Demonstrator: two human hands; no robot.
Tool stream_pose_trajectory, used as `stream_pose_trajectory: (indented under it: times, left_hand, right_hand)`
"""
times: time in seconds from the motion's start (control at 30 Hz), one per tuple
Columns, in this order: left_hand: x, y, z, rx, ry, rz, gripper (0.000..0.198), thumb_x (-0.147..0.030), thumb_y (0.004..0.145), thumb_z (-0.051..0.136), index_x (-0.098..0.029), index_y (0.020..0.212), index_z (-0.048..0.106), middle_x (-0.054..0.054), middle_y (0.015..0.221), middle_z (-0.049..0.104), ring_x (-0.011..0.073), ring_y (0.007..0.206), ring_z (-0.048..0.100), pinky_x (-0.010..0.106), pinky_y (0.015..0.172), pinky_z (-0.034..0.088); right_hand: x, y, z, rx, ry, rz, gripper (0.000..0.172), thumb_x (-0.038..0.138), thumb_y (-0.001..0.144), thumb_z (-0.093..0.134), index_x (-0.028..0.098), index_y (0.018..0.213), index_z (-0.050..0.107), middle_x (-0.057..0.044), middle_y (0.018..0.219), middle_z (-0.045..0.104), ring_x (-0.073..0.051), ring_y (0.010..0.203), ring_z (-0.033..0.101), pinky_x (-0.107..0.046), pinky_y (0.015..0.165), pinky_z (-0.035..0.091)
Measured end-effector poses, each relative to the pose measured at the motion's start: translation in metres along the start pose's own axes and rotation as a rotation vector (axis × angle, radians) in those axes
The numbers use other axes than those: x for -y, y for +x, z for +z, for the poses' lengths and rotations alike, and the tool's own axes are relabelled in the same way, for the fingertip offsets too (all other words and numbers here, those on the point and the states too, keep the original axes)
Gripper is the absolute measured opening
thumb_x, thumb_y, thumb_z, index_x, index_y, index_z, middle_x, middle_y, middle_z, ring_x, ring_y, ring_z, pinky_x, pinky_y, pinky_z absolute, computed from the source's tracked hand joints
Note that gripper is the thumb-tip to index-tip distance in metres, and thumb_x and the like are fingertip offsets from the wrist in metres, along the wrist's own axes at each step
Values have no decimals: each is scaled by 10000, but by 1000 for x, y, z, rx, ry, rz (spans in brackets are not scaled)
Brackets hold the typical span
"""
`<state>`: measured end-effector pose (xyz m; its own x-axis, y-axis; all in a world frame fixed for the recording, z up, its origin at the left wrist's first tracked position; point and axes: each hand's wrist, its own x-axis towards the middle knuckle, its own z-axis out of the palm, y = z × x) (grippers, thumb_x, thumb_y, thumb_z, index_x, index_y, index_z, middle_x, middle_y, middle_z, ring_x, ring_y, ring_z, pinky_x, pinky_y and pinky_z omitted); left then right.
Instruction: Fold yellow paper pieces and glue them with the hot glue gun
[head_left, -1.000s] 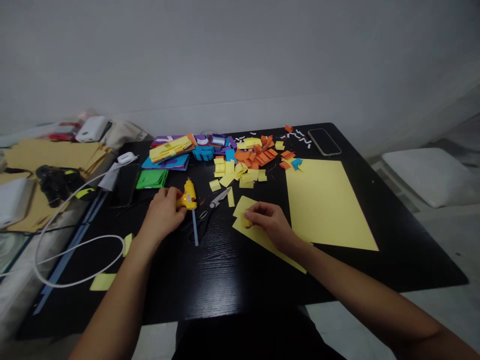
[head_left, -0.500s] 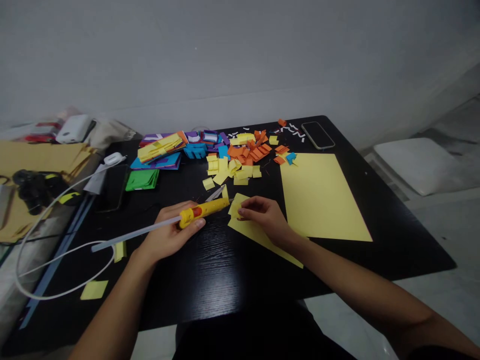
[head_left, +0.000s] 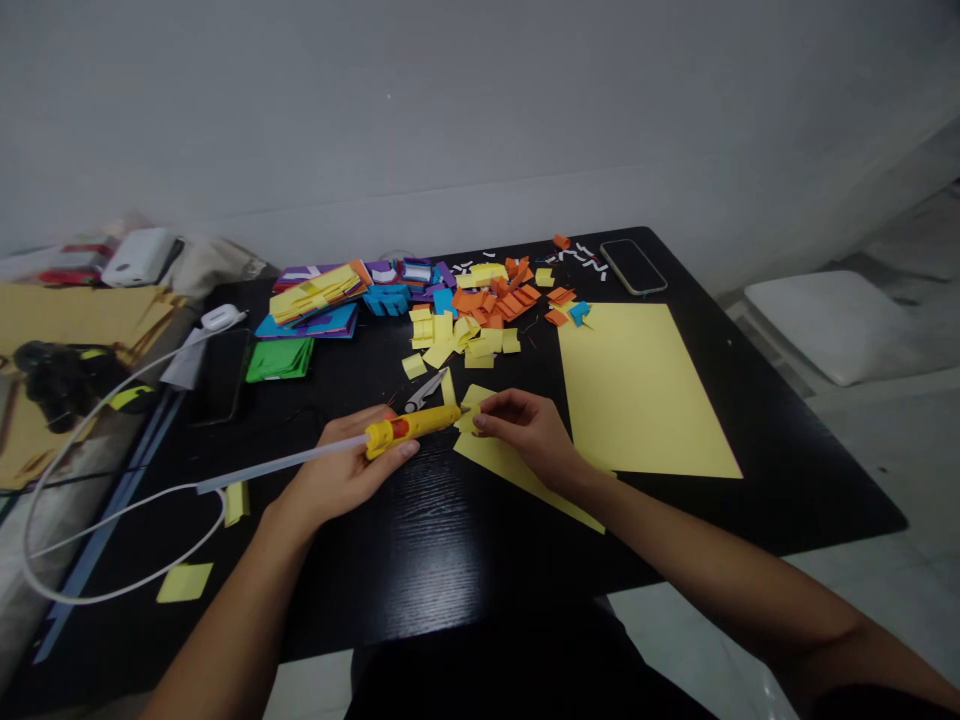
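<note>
My left hand is wrapped round a yellow hot glue gun, with a long translucent glue stick jutting from its rear. The gun's nozzle meets the near edge of a small yellow paper piece. That piece is pinched in the fingers of my right hand; its exact fold is partly hidden by them. Beneath my right hand lies a larger yellow paper sheet. Just beyond the gun, scissors rest on the black table.
Behind the hands lie folded yellow pieces and orange pieces. A big yellow sheet and a phone are at right. At left are a green paper stack, a dark phone and a looped white cable.
The glue gun has shifted slightly right, its nozzle now up against the small yellow paper. More of the scissors shows behind it. My right hand stays nearly in place.
</note>
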<state>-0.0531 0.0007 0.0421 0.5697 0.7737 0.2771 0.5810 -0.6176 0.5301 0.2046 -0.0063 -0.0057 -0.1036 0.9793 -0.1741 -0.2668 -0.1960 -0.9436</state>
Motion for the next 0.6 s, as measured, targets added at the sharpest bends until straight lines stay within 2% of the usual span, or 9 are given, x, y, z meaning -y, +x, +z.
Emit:
stream_pose_trajectory:
  times: [0.27, 0.6]
  left_hand:
    - [-1, 1, -2, 0, -10, -24, 286, -347, 996, 581, -190, 758, 596, 1, 709, 576, 145, 634, 560, 262, 574, 428]
    - [-4, 1, -1, 42, -41, 5, 319, -338, 1003, 582, -190, 721, 561, -11, 684, 544, 131, 609, 525, 252, 574, 412]
  right_hand:
    - [-1, 0, 0, -12, 8, 7, 298, 362, 642, 947, 201, 807, 759, -21, 778, 763, -176, 739, 730, -383, 819, 616]
    - [2, 5, -2, -69, 187, 97, 323, 343, 579, 975, 188, 765, 762, 5, 767, 737, -145, 744, 700, -386, 872, 632]
